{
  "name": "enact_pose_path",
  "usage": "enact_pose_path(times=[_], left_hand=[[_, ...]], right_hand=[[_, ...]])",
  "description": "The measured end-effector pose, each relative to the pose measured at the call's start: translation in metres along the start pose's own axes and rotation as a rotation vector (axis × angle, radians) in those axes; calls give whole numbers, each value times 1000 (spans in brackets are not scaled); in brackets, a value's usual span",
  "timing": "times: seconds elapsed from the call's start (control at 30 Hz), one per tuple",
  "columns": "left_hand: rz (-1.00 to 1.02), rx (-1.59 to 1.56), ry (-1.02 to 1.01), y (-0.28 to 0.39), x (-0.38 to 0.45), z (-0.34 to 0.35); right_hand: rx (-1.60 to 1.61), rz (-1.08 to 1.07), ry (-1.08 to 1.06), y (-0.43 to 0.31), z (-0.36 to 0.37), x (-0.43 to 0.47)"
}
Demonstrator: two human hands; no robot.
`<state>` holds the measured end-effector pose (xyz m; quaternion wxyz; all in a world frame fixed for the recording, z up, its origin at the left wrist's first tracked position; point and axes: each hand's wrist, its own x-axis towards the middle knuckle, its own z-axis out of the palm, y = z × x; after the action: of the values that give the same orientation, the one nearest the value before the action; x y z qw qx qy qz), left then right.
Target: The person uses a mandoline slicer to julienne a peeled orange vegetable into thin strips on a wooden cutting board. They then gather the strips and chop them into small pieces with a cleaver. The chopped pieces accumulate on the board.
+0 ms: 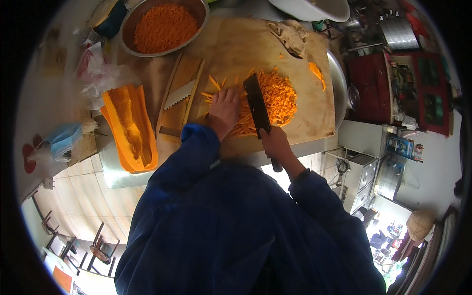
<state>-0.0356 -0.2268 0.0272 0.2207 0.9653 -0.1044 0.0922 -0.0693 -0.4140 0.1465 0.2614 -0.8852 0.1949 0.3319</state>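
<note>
My right hand grips the handle of a cleaver, whose dark blade stands between orange strips and a heap of diced orange pieces on the wooden cutting board. My left hand presses down on the orange strips, fingers bent, just left of the blade. A wooden slicer with a serrated metal blade lies to the left. Beside it rests a large hollowed piece of orange squash, likely pumpkin.
A metal bowl of finely cut orange pieces stands at the upper left. A crumpled cloth and an orange scrap lie on the board's far right. A white basin is beyond. Plastic bags and blue masks lie left.
</note>
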Motion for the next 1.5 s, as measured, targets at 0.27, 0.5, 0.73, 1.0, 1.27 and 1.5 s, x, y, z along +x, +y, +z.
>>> enact_pose_path(times=[0.27,0.5,0.73,1.0,1.27,1.5], left_hand=[[-19,14,-11,1,2,1],[1,-31,27,-1,-1,3],[14,-3,3,-1,2,4],[-58,0,47,3,-5,-8],[-10,-1,44,-2,-8,-1],[-57,12,47,-4,-6,4]], right_hand=[[-30,-217,171,18,15,37],[79,-63,63,13,-3,-15],[-208,-225,162,-3,15,24],[23,-246,189,21,5,-13],[-221,-331,210,4,26,37],[92,-224,156,11,10,10]])
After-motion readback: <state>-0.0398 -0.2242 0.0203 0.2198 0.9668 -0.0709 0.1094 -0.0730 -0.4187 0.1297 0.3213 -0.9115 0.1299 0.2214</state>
